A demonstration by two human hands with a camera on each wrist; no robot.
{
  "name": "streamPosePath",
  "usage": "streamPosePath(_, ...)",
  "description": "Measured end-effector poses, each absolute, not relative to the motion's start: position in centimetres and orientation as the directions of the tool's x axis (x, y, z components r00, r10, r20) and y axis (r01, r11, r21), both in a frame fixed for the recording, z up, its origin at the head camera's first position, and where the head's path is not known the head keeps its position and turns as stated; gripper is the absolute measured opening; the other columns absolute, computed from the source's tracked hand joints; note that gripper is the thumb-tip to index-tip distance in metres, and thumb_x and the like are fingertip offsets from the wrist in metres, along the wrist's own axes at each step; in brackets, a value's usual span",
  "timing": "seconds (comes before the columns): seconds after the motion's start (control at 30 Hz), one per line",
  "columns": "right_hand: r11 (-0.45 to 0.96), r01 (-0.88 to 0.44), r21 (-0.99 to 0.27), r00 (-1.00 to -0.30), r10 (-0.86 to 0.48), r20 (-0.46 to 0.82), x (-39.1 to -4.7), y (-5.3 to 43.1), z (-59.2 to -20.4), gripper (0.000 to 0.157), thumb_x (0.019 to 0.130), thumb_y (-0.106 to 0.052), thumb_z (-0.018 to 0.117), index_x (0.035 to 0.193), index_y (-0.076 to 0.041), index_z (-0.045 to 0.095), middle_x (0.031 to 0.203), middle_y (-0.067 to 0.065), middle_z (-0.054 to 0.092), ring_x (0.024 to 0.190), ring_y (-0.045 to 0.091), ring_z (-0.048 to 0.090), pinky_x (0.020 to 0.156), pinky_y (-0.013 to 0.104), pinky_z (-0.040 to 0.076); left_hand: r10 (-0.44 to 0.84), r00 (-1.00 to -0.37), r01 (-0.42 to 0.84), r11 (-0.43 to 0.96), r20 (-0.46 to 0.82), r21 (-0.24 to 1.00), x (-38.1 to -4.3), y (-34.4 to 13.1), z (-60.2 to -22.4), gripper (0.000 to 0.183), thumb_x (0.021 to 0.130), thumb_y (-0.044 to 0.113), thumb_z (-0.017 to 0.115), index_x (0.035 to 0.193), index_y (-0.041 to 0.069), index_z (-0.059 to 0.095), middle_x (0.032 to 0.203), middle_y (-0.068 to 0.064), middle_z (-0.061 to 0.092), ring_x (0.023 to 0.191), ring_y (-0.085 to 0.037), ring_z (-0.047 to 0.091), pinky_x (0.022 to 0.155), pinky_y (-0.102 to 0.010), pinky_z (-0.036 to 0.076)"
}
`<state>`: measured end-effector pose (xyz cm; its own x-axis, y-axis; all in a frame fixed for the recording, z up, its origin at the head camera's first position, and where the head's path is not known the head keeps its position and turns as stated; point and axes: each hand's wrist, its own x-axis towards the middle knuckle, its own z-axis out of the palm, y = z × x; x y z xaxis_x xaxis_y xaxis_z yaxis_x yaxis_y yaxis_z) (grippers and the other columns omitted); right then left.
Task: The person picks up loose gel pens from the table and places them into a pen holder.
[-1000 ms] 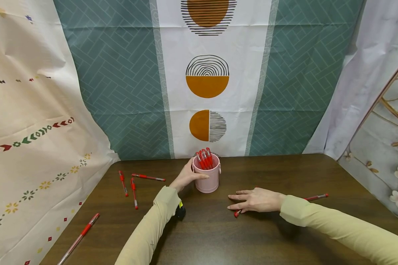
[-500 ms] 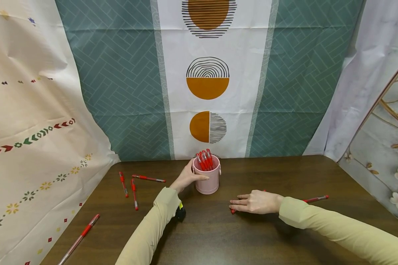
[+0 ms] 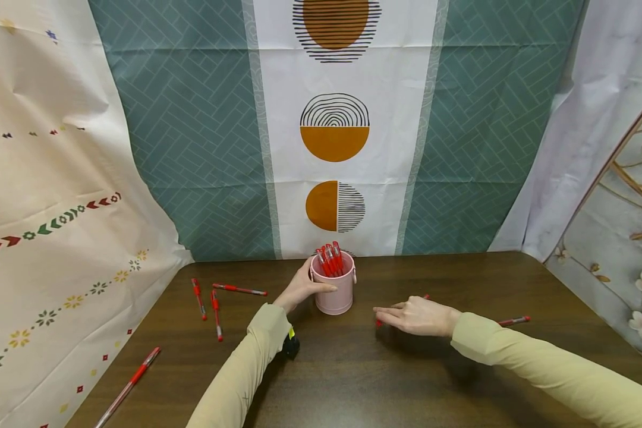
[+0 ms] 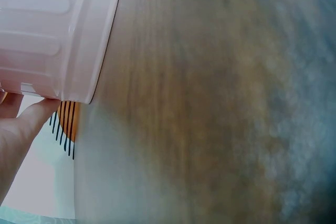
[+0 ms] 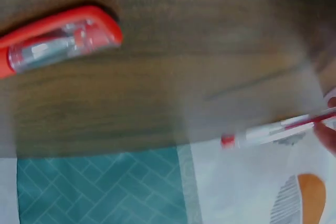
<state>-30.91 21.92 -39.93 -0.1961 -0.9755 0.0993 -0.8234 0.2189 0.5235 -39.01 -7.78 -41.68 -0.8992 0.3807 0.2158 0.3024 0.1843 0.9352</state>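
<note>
A pink bucket with a side handle stands on the table and holds several red pens, caps up. My left hand grips its left side, thumb across the front; in the left wrist view the fingers lie against the bucket's wall. To the right, my right hand pinches a red pen just over the table. In the head view the hand hides most of that pen, with red ends showing either side. Another red pen lies beyond the right wrist, partly behind the sleeve.
On the left of the brown table lie several red pens, among them a flat one and a nearer, slanted one. A patterned curtain hangs along the table's back edge.
My right hand's spread fingers have drawn together on the pen, and the hand has risen slightly with it. The left hand and bucket have stayed put.
</note>
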Motion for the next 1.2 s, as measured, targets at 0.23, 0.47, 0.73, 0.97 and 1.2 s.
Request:
streamPosePath(0.23, 0.284, -0.873, 0.397, -0.219, -0.955, 0.201, -31.6, 22.2, -38.5, 0.062, 0.067, 0.009, 0.068, 0.124, 0.003, 0.044, 0.121, 0.013, 0.054, 0.055, 0.009, 0.053, 0.038, 0.014, 0.028, 0.377, -0.904, 0.291, 0.195, 0.203, 0.937, -38.9, -7.8, -41.6, 0.087, 0.065, 0.032, 0.080, 0.135, 0.012, 0.032, 0.128, -0.003, 0.044, 0.113, -0.021, 0.042, 0.093, -0.041, 0.035)
streamPosePath(0.47, 0.309, -0.846, 0.434, -0.209, -0.942, 0.262, -32.0, 22.5, -37.6, 0.057, 0.068, 0.007, 0.063, 0.123, 0.002, 0.048, 0.120, 0.012, 0.055, 0.074, 0.017, 0.062, 0.044, 0.021, 0.041, 0.415, -0.892, 0.274, 0.186, 0.177, 0.944, -39.1, -7.9, -41.3, 0.088, 0.067, 0.024, 0.080, 0.136, 0.006, 0.029, 0.130, -0.009, 0.042, 0.114, -0.026, 0.041, 0.094, -0.041, 0.035)
streamPosePath(0.73, 0.400, -0.884, 0.241, -0.258, -0.848, 0.463, -32.6, 21.7, -36.2, 0.050, 0.076, -0.002, 0.067, 0.122, -0.003, 0.048, 0.104, 0.002, 0.062, 0.070, 0.011, 0.060, 0.045, 0.014, 0.039, 0.397, -0.897, 0.283, 0.182, 0.194, 0.942, -39.0, -7.8, -41.5, 0.087, 0.067, 0.027, 0.080, 0.135, 0.010, 0.031, 0.129, -0.006, 0.043, 0.114, -0.023, 0.042, 0.094, -0.040, 0.034)
streamPosePath(0.97, 0.469, -0.872, 0.140, -0.315, -0.756, 0.574, -33.1, 21.1, -34.8, 0.034, 0.089, -0.015, 0.057, 0.121, -0.006, 0.051, 0.100, 0.000, 0.063, 0.062, 0.006, 0.054, 0.056, 0.020, 0.047, 0.385, -0.893, 0.319, 0.175, 0.233, 0.931, -39.0, -7.8, -41.8, 0.085, 0.066, 0.030, 0.081, 0.134, 0.012, 0.033, 0.126, -0.002, 0.045, 0.111, -0.021, 0.043, 0.093, -0.040, 0.036)
streamPosePath(1.2, 0.474, -0.877, 0.082, -0.316, -0.697, 0.644, -33.6, 20.4, -33.7, 0.033, 0.087, -0.010, 0.060, 0.118, -0.006, 0.052, 0.094, -0.001, 0.062, 0.058, 0.003, 0.051, 0.057, 0.021, 0.048, 0.382, -0.896, 0.311, 0.180, 0.225, 0.933, -39.2, -7.8, -41.9, 0.088, 0.063, 0.034, 0.081, 0.134, 0.013, 0.033, 0.126, -0.002, 0.045, 0.112, -0.020, 0.043, 0.092, -0.040, 0.036)
